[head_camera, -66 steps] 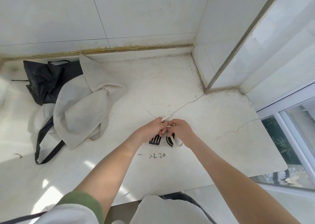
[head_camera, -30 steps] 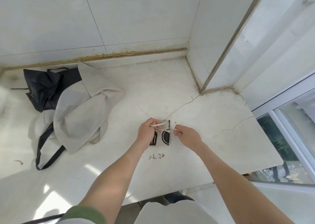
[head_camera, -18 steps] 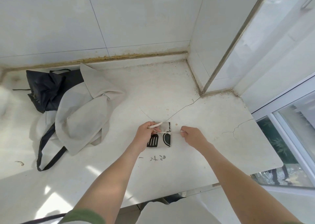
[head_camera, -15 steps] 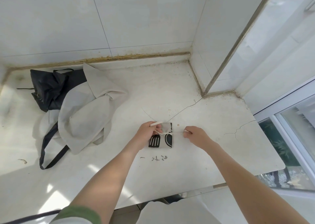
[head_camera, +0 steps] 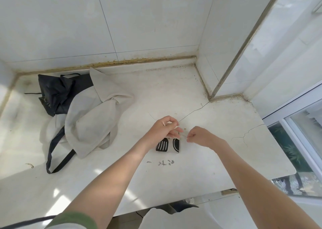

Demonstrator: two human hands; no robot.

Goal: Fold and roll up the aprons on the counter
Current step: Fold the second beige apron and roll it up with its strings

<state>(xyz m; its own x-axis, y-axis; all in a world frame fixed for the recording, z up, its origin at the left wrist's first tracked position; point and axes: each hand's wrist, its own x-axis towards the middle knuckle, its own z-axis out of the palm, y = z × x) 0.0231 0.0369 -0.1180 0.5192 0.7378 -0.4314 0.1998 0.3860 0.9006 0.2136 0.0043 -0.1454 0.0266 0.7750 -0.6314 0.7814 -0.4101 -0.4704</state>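
On the cracked white stone table [head_camera: 209,159], a small rolled apron bundle with a black-and-white print [head_camera: 167,145] lies under the left hand [head_camera: 163,131], which grips its top. The right hand [head_camera: 200,135], just beside it, pinches the bundle's thin pale tie [head_camera: 183,136]. A crumpled beige apron [head_camera: 90,124] and a black apron [head_camera: 54,93] lie heaped well to the left.

White shiny wall tiles [head_camera: 139,19] at the back and on the right. Pale stone counter [head_camera: 174,89] below, with thin cracks [head_camera: 195,110] and a dirty brown line [head_camera: 139,60] along the wall. Window [head_camera: 306,124] at the right, green leaves [head_camera: 292,152] outside. Sun patches [head_camera: 55,193] near the front edge.
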